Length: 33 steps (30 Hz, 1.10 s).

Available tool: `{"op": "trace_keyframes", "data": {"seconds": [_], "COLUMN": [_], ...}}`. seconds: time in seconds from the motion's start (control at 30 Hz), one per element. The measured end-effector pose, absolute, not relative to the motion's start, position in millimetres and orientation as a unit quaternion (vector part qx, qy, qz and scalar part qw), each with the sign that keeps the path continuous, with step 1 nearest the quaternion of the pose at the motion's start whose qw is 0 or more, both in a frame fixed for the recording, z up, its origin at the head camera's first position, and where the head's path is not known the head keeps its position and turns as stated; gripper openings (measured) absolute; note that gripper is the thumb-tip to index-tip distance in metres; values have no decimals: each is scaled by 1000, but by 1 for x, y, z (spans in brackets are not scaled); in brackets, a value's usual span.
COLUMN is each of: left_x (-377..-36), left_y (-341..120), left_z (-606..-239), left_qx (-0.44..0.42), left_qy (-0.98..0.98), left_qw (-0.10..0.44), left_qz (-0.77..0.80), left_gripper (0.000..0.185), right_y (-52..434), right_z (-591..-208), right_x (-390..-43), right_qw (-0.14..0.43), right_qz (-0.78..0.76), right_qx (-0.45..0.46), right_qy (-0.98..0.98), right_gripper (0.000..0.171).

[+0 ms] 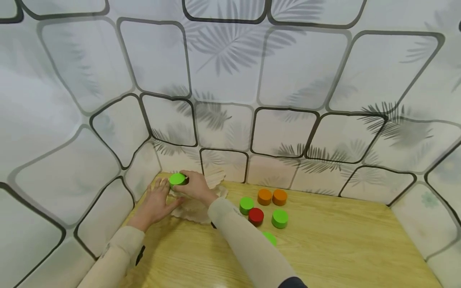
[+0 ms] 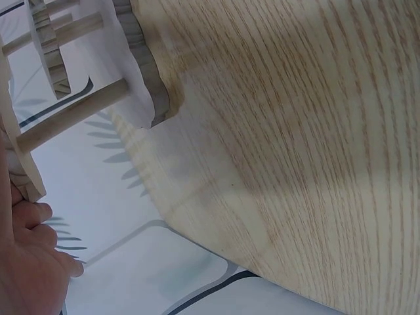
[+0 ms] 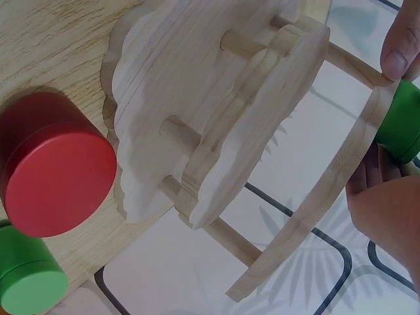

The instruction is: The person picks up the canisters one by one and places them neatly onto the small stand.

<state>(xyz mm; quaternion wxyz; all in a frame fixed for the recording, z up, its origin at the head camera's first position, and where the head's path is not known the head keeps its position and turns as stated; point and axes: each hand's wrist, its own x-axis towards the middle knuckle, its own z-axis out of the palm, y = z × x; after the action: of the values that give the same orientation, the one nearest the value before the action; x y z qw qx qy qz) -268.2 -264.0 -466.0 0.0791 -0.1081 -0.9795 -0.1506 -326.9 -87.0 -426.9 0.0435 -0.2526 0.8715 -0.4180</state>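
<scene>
A tiered wooden stand [image 1: 194, 212] with scalloped edges and round posts stands in the far left corner of the table. Its layers and posts show clearly in the right wrist view, tilted by the camera angle. My right hand [image 1: 194, 186] grips a green cylinder [image 1: 177, 180] by its side at the stand's top tier [image 3: 328, 177]. At the left side of that tier, my left hand [image 1: 156, 204] holds its edge, with the thumb stretched toward the front. In the left wrist view, curled fingers [image 2: 42, 235] sit right at the tier's edge.
Right of the stand are two orange cylinders [image 1: 264, 197], a red cylinder [image 1: 256, 217] and green cylinders [image 1: 280, 218], one partly behind my right sleeve [image 1: 245, 244]. Patterned panels [image 1: 223, 124] enclose the wooden table [image 1: 342, 236] at the back and sides.
</scene>
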Motion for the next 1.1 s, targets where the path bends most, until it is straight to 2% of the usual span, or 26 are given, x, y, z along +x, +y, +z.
{"op": "trace_keyframes", "data": {"seconds": [0.23,0.5,0.87,1.1], "left_x": [-268,-268,-268,-267], "left_y": [-262,-261,-262,-262], "left_z": [-467,-468,-466,-464], "left_qx": [-108,-107,-109,-114], "left_qy": [-979,-980,-979,-979], "left_qw": [80,80,93,87], "left_qz": [-154,-148,-145,-147], "left_gripper": [93,95,100,100], "right_y": [-87,-76,-17,32], "right_z": [-427,-426,-417,-426], "right_x": [-327,-326,-317,-303], "right_qw": [44,67,22,13], "right_qz": [-416,-438,-485,-509], "right_qx": [-250,-241,-225,-210], "right_qy": [873,864,845,835], "right_gripper": [62,79,50,50]}}
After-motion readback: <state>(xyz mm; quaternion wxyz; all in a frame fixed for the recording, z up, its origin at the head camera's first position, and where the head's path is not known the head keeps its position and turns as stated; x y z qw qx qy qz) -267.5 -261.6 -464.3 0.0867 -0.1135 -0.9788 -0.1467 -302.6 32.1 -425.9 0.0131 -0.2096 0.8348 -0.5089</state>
